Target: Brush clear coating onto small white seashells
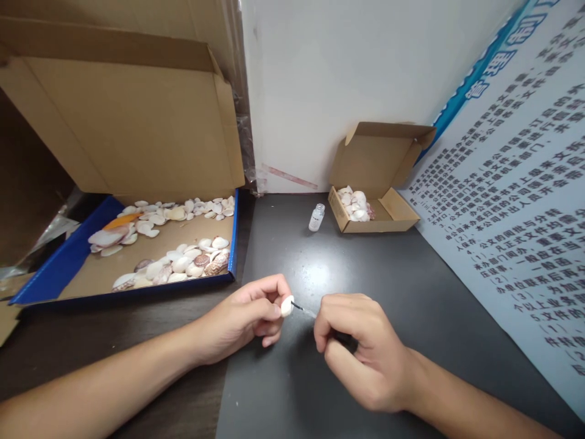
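Note:
Between the thumb and fingers of my left hand (253, 312) is a small white seashell (287, 306), held above the dark table. My right hand (365, 350) is closed around a thin brush (307, 311) with a clear stem and a dark tip; the rest of it is hidden in my fingers. The brush's tip meets the shell's right side. Beyond my hands a small clear glass bottle (316, 218) with a white label stands upright, its cap off.
At the left, a blue-sided cardboard box (73, 256) with its lid raised holds two groups of seashells (183, 262). A smaller open carton (379, 225) at the back right contains pale shells (355, 204). A printed poster (516, 183) leans along the right side.

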`<state>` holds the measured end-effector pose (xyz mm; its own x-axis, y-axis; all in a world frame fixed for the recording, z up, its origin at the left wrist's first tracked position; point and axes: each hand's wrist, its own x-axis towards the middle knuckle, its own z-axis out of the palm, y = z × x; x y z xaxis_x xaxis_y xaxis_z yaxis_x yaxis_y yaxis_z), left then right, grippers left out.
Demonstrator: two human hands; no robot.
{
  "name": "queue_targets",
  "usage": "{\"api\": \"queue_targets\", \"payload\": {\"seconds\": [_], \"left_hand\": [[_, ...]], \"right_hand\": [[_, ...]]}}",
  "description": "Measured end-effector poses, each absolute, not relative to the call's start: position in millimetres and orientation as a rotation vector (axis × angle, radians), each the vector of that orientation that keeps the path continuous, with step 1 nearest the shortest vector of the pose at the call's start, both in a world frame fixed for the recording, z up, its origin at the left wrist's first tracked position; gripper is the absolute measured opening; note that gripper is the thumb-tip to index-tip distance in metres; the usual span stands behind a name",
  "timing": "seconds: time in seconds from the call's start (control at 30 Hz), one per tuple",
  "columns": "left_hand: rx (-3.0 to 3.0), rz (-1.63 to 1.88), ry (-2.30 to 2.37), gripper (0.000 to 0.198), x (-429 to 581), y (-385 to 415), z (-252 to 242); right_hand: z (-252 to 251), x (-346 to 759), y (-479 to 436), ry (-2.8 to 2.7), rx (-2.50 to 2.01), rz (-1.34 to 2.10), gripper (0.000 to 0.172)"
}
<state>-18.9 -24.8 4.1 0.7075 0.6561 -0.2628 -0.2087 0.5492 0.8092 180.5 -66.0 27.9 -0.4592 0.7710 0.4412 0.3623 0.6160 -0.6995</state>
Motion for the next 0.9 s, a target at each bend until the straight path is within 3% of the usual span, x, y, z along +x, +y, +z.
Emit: {"api": "queue_targets", "payload": {"seconds": [0.9], "left_hand": [[0.788,0.543,0.551,0.012,-19.4,-22.1,3.6]], "right_hand": [[27.4,179.9,-63.7,-2.106,-0.861,0.694,0.017]]}}
